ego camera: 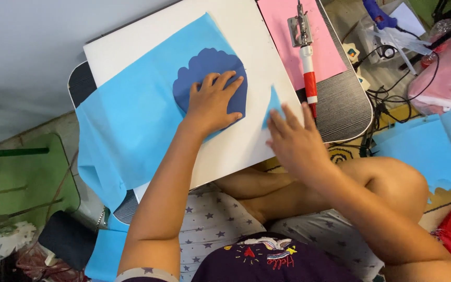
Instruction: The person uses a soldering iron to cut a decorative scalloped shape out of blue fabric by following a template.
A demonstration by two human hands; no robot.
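My left hand (212, 102) lies flat, fingers spread, on a dark blue scalloped shell-shaped cutout (204, 65). The cutout rests on a large light blue sheet (131, 120) spread over a white board (236, 31). My right hand (296, 141) hovers over the board's right edge, its fingers pinching the corner of the light blue sheet (273, 104). Just beyond my right fingers lies a red and white craft knife (309, 73).
A pink sheet (293, 36) lies on the dark table top (343, 104) at the upper right. A blue glue gun (379, 15), cables and plastic bags sit far right. More light blue sheets (424, 149) lie on the floor. A green stool (22, 172) stands left.
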